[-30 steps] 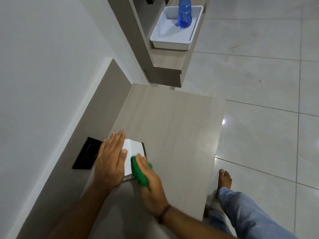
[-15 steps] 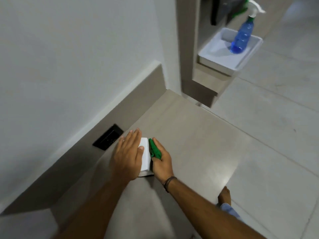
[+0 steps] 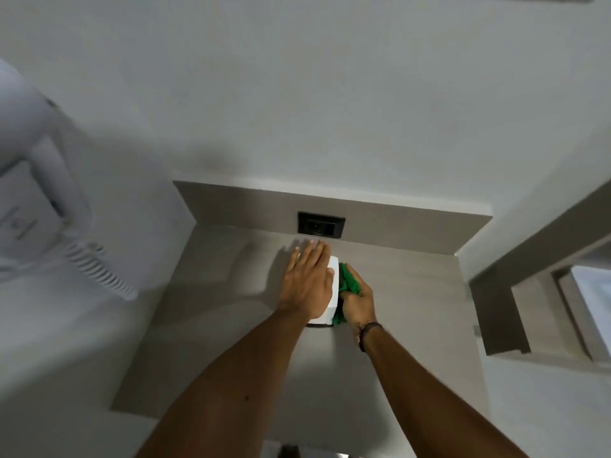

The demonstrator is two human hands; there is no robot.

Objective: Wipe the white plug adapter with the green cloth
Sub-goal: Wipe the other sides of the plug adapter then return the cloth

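The white plug adapter (image 3: 333, 292) rests on the grey-brown counter (image 3: 231, 325), a short way in front of the black wall socket (image 3: 321, 224). My left hand (image 3: 309, 282) lies flat on top of it with fingers stretched out, hiding most of it. My right hand (image 3: 358, 304) grips the bunched green cloth (image 3: 348, 280) and presses it against the adapter's right side. Only the adapter's right edge and near end show.
A white wall-mounted hair dryer with a coiled cord (image 3: 96, 269) hangs at the left. A shelf unit (image 3: 515, 292) juts out at the right. The wall rises behind the low backsplash (image 3: 413, 226).
The camera has swung left and up, so the socket and wall now face me and the tray with the blue bottle has left view. Both hands stay on the adapter; the cloth shifted along its side.
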